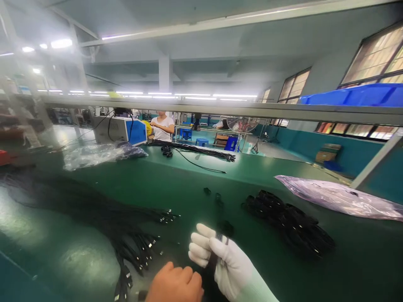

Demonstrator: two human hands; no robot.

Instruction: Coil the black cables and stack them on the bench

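My right hand (225,262), in a white glove, is closed around a black cable coil, with dark strands showing between thumb and fingers. Just left of it, at the bottom edge, my bare left hand (176,283) is curled into a fist; anything inside it is hidden. Loose black cables (103,214) fan across the left of the green table (189,188), their metal-tipped plugs pointing toward my hands. To the right lies a pile of coiled black cables (289,222). Small black pieces (218,198) sit beyond my gloved hand.
Clear plastic bags (94,155) lie at the back left, near a blue and grey machine (126,129). More black cables (195,150) stretch along the far edge. A pinkish plastic bag (340,197) is at right. A person (163,126) sits beyond the table.
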